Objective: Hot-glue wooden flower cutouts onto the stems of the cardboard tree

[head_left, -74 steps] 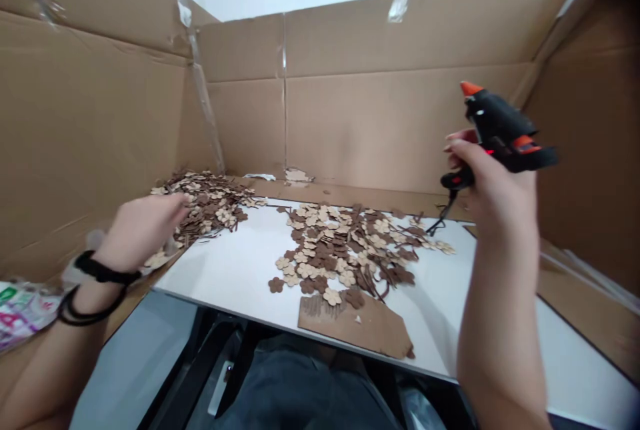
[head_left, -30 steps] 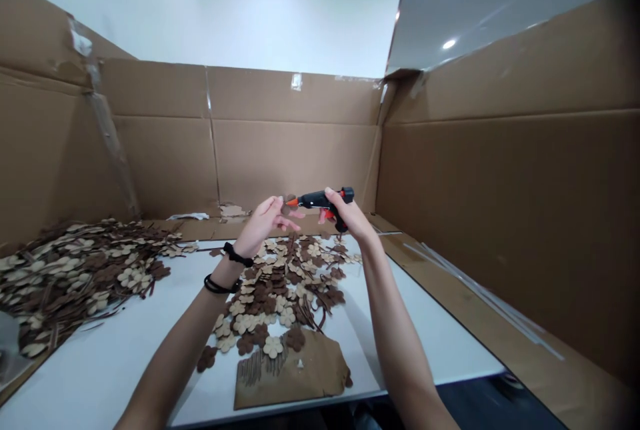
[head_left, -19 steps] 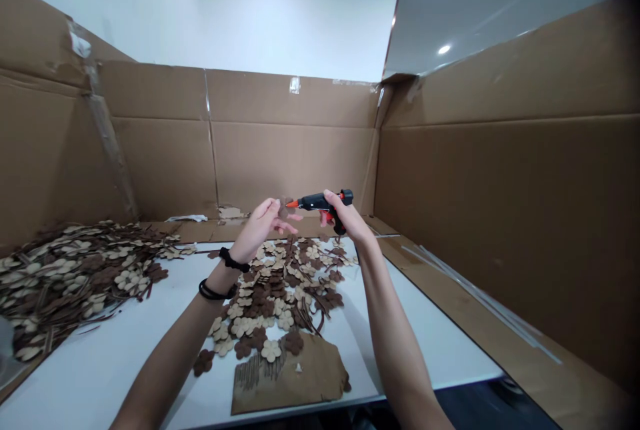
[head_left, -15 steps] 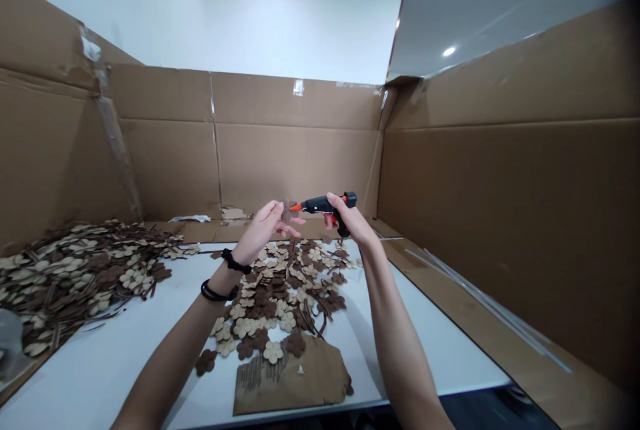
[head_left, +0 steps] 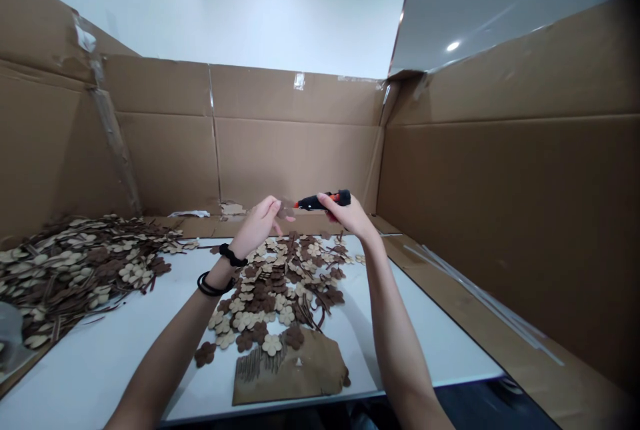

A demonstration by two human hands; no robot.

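My left hand (head_left: 259, 222), with black bands at the wrist, pinches a brown flower piece (head_left: 286, 209) between thumb and fingers. My right hand (head_left: 345, 212) is wrapped round a black and orange glue gun (head_left: 320, 201). The gun points left, its orange tip at the flower piece; whether they touch is hard to tell. Below both hands, brown and cream flower pieces (head_left: 267, 300) lie heaped on the white table (head_left: 430, 323). A torn cardboard piece (head_left: 295, 373) with thin dark strips on it lies near the front edge.
A large pile of flowers and strips (head_left: 85, 263) covers the left side. Clear plastic (head_left: 11, 337) sits at the far left edge. Long translucent sticks (head_left: 480, 300) lie on the right. Cardboard walls (head_left: 300, 157) stand at the back and both sides.
The glue gun has tilted in my right hand, its handle now hidden. My left hand has shifted slightly left with the flower piece. The view has moved a little.
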